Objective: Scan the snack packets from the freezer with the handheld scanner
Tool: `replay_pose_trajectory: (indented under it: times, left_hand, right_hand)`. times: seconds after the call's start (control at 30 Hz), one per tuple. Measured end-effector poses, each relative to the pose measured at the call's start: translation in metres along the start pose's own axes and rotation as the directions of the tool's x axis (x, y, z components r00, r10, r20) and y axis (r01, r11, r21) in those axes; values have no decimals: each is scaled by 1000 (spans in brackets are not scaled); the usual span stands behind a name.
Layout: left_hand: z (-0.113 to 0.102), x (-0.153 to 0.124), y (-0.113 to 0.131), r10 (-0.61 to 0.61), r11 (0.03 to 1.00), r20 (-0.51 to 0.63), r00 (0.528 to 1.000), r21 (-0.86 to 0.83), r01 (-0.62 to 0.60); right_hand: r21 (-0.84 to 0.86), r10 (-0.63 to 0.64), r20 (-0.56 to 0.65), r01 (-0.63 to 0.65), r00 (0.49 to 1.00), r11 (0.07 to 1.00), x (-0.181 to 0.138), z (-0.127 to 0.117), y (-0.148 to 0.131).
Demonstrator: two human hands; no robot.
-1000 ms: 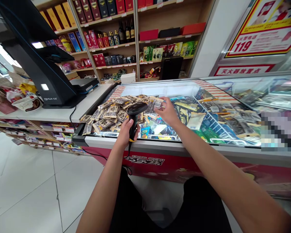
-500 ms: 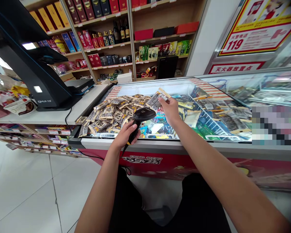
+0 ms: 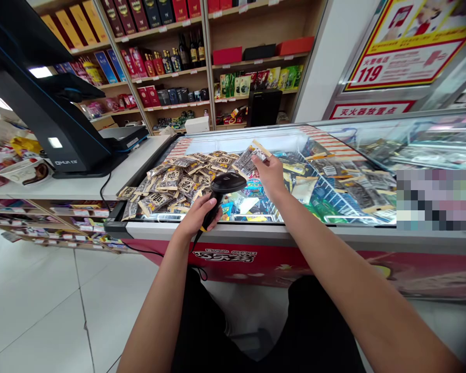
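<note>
My left hand [image 3: 199, 213] is closed round the handle of a black barcode scanner [image 3: 228, 182], whose head points right over the glass lid. Between the thumb and fingers of my right hand [image 3: 270, 172] is a snack packet [image 3: 247, 159], tilted up with its printed back showing. The scanner head sits just below and left of that packet, apart from it. To the left, a heap of similar snack packets [image 3: 173, 178] lies on the freezer's glass top. More loose packets [image 3: 363, 189] are spread on the right part of the glass.
A chest freezer [image 3: 225, 228] with a red front stands before me, wire baskets inside. At left, a counter [image 3: 112, 173] carries a black checkout terminal [image 3: 58, 114] and a white bowl [image 3: 25, 171]. Stocked shelves [image 3: 171, 72] line the back. The scanner's cable hangs down the freezer front.
The whole view has shifted slightly to the left. Both hands keep their holds on the scanner and the packet, with almost no motion relative to the freezer.
</note>
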State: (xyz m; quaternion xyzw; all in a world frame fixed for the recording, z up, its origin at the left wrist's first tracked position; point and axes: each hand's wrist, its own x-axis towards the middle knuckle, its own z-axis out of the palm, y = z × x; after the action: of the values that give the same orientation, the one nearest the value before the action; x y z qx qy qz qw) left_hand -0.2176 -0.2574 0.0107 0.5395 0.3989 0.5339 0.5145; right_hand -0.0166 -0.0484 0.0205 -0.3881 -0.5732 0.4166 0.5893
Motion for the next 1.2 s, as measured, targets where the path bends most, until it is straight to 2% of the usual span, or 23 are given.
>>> replay_pose_trajectory:
  times: [0.07, 0.17, 0.23, 0.3, 0.37, 0.47, 0.57, 0.7, 0.8, 0.87, 0.93, 1.03, 1.13, 1.2]
  left_hand:
    - [1, 0, 0, 15, 1000, -33, 999, -17, -15]
    - [2, -1, 1, 21, 999, -78, 997, -40, -24]
    - [3, -1, 2, 19, 999, -88, 996, -45, -23]
    - [3, -1, 2, 17, 999, -88, 996, -41, -21]
    - [3, -1, 3, 18, 999, -90, 996, -38, -21]
    - [3, -1, 4, 26, 999, -97, 995, -41, -30]
    - [3, -2, 5, 35, 998, -97, 995, -39, -38]
    - [3, -2, 5, 34, 998, -100, 994, -40, -38]
    - [4, -2, 4, 31, 998, -102, 994, -48, -36]
    - [5, -2, 4, 30, 998, -103, 994, -53, -35]
    - [6, -1, 4, 37, 997, -110, 993, -56, -44]
    - [6, 0, 3, 60, 996, -134, 989, -61, -68]
    - [6, 1, 1, 65, 995, -152, 986, -68, -76]
    - [6, 1, 1, 62, 995, -161, 985, -66, -73]
  right_hand:
    - [-114, -127, -4, 126, 992, 985, 1, -9, 1]
    - [-328, -313, 54, 312, 948, 891, 8, -39, 0]
    - [-489, -381, 125, 391, 916, 780, 15, -72, -2]
    - [-646, -401, 218, 440, 890, 624, 26, -111, -5]
    - [-762, -349, 314, 454, 883, 462, 36, -148, -8]
    - [-830, -145, 460, 482, 876, 281, 49, -191, -8]
    - [-847, -11, 512, 506, 859, 162, 59, -214, -2]
    - [-855, 16, 519, 518, 855, 39, 74, -226, 9]
    - [-881, 14, 473, 473, 881, 16, 83, -226, 15]
    - [-895, -53, 441, 444, 896, 52, 85, -217, 17]
    - [-875, -140, 456, 471, 879, 112, 80, -197, 16]
    - [-760, -171, 585, 610, 793, 225, 61, -146, 11]
    - [-620, -65, 720, 683, 691, 387, 40, -87, 10]
    - [-585, -8, 755, 678, 656, 445, 33, -53, 14]
